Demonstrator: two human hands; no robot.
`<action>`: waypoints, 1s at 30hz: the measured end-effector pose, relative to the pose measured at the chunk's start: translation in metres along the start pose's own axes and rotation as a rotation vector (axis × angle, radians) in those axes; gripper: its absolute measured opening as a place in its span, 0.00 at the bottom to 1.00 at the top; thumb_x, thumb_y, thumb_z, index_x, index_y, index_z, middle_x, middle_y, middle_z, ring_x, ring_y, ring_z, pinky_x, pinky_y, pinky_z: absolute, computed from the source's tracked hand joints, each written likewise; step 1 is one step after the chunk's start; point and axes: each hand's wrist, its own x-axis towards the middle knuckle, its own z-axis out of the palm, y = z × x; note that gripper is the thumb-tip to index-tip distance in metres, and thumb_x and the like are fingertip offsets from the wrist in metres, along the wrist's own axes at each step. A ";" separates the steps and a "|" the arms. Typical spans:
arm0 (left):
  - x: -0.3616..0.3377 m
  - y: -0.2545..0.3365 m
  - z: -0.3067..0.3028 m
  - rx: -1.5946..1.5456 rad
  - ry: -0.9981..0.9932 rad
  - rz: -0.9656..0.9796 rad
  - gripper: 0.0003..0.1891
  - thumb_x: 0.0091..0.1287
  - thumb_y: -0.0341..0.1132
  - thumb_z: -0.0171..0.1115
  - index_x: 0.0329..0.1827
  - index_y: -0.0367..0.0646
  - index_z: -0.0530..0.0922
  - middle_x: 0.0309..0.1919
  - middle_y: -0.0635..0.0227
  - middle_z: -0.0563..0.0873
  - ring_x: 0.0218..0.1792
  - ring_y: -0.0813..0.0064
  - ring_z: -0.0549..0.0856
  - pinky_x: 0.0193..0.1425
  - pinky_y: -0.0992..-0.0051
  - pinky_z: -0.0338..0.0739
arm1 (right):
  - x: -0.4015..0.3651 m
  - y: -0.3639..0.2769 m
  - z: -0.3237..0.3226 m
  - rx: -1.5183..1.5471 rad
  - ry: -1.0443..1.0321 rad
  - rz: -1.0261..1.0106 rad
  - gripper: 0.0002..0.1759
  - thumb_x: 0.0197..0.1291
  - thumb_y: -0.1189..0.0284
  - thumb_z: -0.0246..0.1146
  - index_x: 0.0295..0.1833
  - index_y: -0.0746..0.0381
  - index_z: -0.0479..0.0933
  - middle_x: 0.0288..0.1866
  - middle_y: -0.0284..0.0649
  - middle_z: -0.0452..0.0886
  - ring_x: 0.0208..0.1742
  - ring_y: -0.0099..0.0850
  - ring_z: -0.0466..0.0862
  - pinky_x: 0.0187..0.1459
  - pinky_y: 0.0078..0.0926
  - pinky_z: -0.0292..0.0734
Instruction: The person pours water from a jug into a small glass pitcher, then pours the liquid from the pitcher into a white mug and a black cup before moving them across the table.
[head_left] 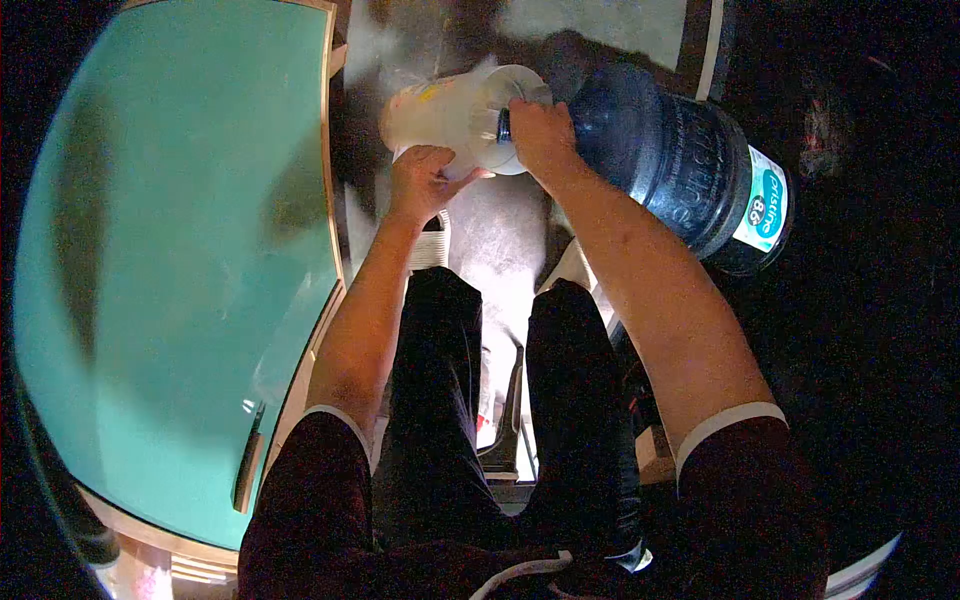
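A large blue water bottle (665, 150) with a "pristine" label lies tipped on its side, its neck pointing left. Around that neck my right hand (543, 138) is closed, at the mouth of a translucent pale plastic pitcher (435, 115). The pitcher is tilted over, with its round opening facing the bottle. My left hand (425, 180) grips the near side of the pitcher, thumb stretched along it toward the rim. Whether water is flowing between the two cannot be made out. The bottle's mouth is partly hidden by my right fingers.
To the left stands a green-topped table (180, 250) with a wooden edge. A dark bar-like piece (248, 460) lies near its right edge. My knees (440, 300) are below the pitcher, over a grey floor (500, 235). The right side is very dark.
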 end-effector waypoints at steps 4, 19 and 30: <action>-0.001 0.003 0.003 -0.004 -0.032 -0.036 0.20 0.40 0.46 0.78 0.17 0.44 0.75 0.16 0.62 0.79 0.21 0.61 0.80 0.28 0.65 0.74 | 0.000 0.004 0.001 -0.040 0.014 0.003 0.09 0.58 0.72 0.56 0.45 0.58 0.75 0.37 0.44 0.84 0.41 0.41 0.85 0.47 0.43 0.74; -0.004 0.006 0.001 0.014 -0.026 -0.042 0.21 0.39 0.49 0.78 0.20 0.43 0.78 0.18 0.63 0.81 0.23 0.61 0.81 0.30 0.66 0.76 | -0.003 0.005 0.012 -0.012 0.075 -0.023 0.08 0.58 0.72 0.55 0.42 0.58 0.76 0.34 0.44 0.84 0.39 0.40 0.86 0.43 0.41 0.74; -0.003 0.014 -0.005 -0.047 -0.064 -0.050 0.20 0.42 0.47 0.77 0.19 0.42 0.77 0.20 0.62 0.81 0.23 0.61 0.81 0.29 0.66 0.75 | -0.005 0.004 0.013 -0.064 0.074 -0.031 0.08 0.58 0.72 0.56 0.42 0.57 0.76 0.33 0.43 0.84 0.38 0.39 0.86 0.40 0.40 0.75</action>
